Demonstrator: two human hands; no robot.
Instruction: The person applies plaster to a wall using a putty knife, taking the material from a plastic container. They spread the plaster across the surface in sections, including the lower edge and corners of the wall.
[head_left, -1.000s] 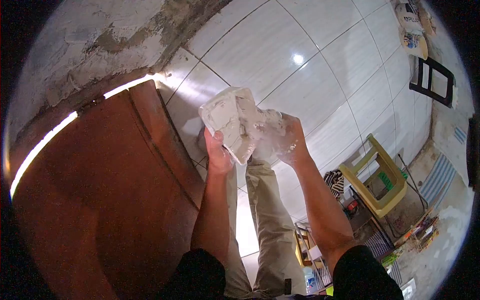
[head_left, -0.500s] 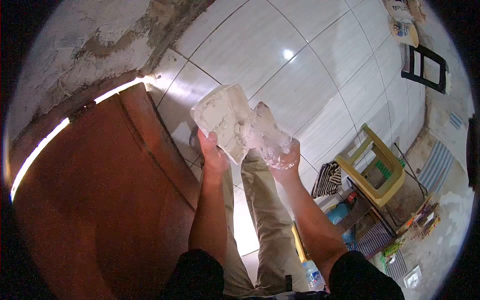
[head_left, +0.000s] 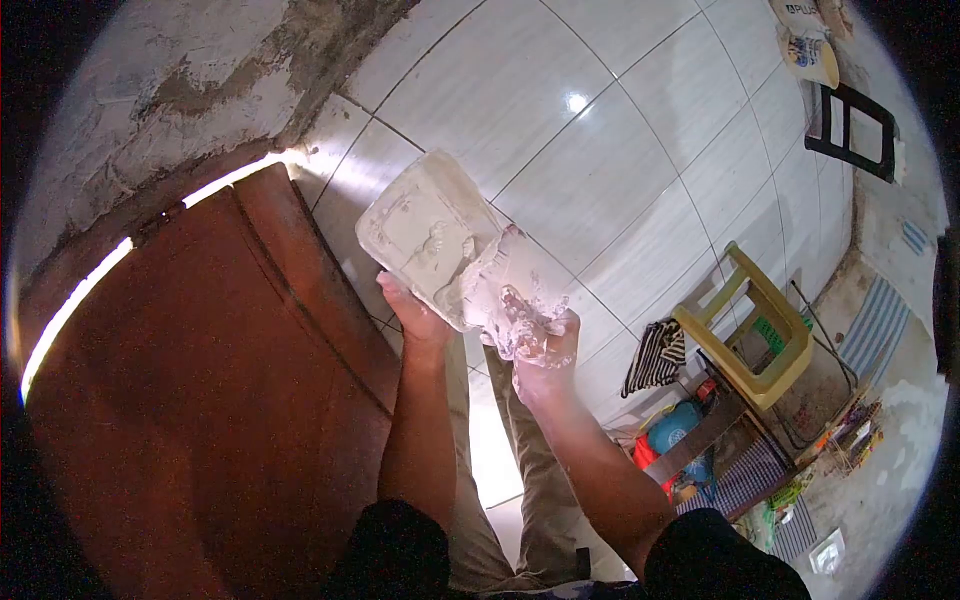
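Observation:
My left hand (head_left: 415, 312) grips the lower left side of a pale rectangular plastic tub (head_left: 412, 205), holding it tilted above the floor. Wet white putty (head_left: 440, 245) lies smeared and lumpy inside. In my right hand (head_left: 550, 362) is a flat, putty-coated sheet (head_left: 525, 268), broad like a scraper; its exact kind is hidden under the putty. Its left edge overlaps the tub's lower right rim. Thick clumps of putty cling to the sheet and to my right fingers.
A reddish-brown wooden door (head_left: 200, 390) stands close on the left beside a rough plastered wall (head_left: 150, 110). White floor tiles (head_left: 620, 160) spread ahead. To the right are a yellow-green stool (head_left: 760, 385), a striped cloth (head_left: 655, 355), a black frame (head_left: 850, 135) and a bucket (head_left: 810, 62).
The tub has shifted slightly up and left, showing more of its inside. My right hand has moved left and down with the sheet, which now overlaps the tub's rim.

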